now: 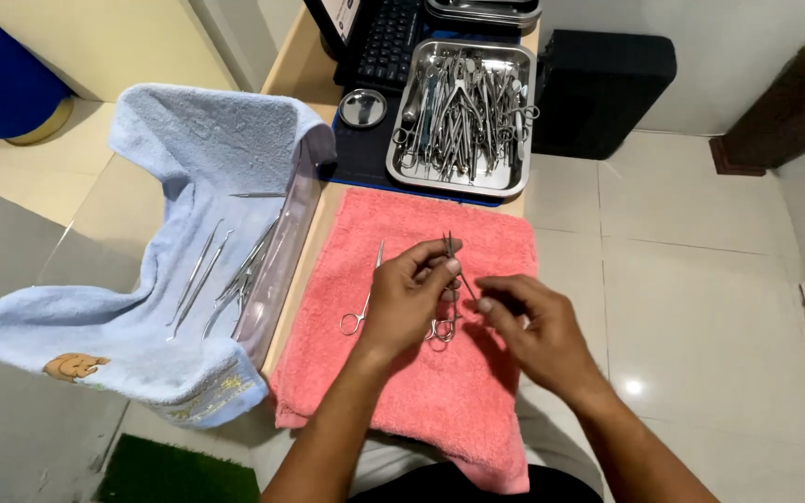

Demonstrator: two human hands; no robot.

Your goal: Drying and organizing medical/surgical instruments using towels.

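**Two hands holding steel forceps over a pink towel**

At the centre of the frame, the left hand [409, 296] is pinching slim, scissor-handled steel forceps [452, 284] between closed fingertips, while the right hand [535, 328] is touching them with closed fingertips. A second pair of steel scissors [362, 300] is lying on the pink terry towel [440, 391]. A steel tray of instruments [463, 116] is sitting at upper centre, and a light blue towel [170, 251] is lying at left.

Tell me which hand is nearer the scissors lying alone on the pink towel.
Left. The left hand sits just right of the scissors; the right hand is farther right, beyond it.
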